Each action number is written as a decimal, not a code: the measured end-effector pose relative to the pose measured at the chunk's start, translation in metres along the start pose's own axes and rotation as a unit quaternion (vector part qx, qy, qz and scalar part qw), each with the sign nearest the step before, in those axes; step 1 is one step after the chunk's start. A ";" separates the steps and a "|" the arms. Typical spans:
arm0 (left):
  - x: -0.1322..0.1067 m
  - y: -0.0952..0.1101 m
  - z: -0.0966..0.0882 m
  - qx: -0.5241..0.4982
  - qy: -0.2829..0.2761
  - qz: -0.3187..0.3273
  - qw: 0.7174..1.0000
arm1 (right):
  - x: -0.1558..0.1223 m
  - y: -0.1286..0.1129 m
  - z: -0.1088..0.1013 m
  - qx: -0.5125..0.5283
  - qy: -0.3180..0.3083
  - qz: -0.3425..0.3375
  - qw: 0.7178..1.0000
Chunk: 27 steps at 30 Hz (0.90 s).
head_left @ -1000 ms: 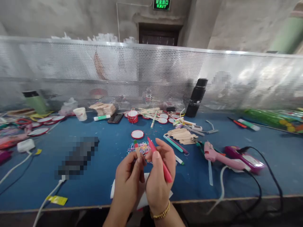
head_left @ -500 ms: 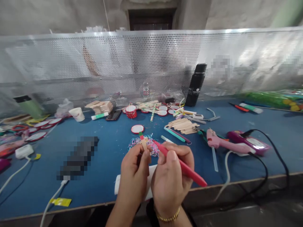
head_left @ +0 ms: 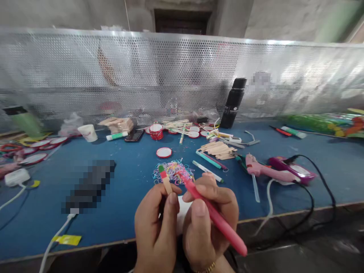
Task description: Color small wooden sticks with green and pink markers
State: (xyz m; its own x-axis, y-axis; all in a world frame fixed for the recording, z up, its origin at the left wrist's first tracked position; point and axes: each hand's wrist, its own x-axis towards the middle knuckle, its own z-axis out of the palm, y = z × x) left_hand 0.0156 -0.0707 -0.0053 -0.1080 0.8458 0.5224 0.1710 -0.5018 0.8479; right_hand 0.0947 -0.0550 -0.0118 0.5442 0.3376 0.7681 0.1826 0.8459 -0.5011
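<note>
My left hand is closed around a wooden craft stick whose upper end is coloured red and green. My right hand grips a red marker pen, its tip pointing up and left near the stick. Both hands hover over the near edge of the blue table. Just beyond them lies a heap of small coloured rubber bands. A white sheet under the hands is mostly hidden.
A pink glue gun with cables lies to the right, a purple device beside it. A stack of wooden sticks, pens, red-rimmed lids, a black bottle and a perforated metal screen stand behind. A white cable runs at the left.
Both hands have drawn nearer to me and lower over the table's edge. The marker now slants down to the right, and the view has tilted down.
</note>
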 end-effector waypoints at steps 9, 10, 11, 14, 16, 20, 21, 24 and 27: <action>0.008 -0.017 0.008 -0.023 -0.030 -0.007 0.999 | 0.002 0.010 0.003 -0.032 -0.018 -0.020 0.999; 0.008 -0.018 0.007 -0.019 -0.029 -0.004 0.999 | 0.002 0.011 0.003 -0.043 -0.025 -0.023 0.998; 0.009 -0.018 0.007 -0.014 -0.028 -0.002 1.000 | 0.002 0.012 0.003 -0.049 -0.027 -0.025 0.998; 0.011 -0.017 0.006 0.006 -0.023 0.006 1.000 | 0.002 0.014 0.004 -0.052 -0.025 -0.018 0.998; 0.013 -0.015 0.005 0.014 -0.024 0.006 1.000 | 0.001 0.014 0.004 -0.055 -0.027 -0.009 0.998; 0.015 -0.013 0.005 0.003 -0.041 -0.016 0.999 | 0.000 0.015 0.005 -0.075 -0.023 -0.010 0.997; 0.015 -0.014 0.005 -0.004 -0.043 -0.020 0.999 | 0.000 0.016 0.005 -0.081 -0.020 -0.014 0.996; 0.016 -0.016 0.005 -0.017 -0.040 -0.032 0.999 | 0.000 0.017 0.007 -0.090 -0.023 -0.028 0.995; 0.018 -0.019 0.004 -0.011 -0.046 -0.044 0.998 | 0.000 0.019 0.008 -0.099 -0.024 -0.032 0.994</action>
State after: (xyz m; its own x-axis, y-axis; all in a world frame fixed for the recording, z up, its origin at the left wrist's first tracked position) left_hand 0.0147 -0.0453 -0.0126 -0.0302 0.8993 0.4362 0.1427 -0.4281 0.8924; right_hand 0.0918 -0.0361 -0.0183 0.4882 0.3095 0.8160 0.3745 0.7702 -0.5162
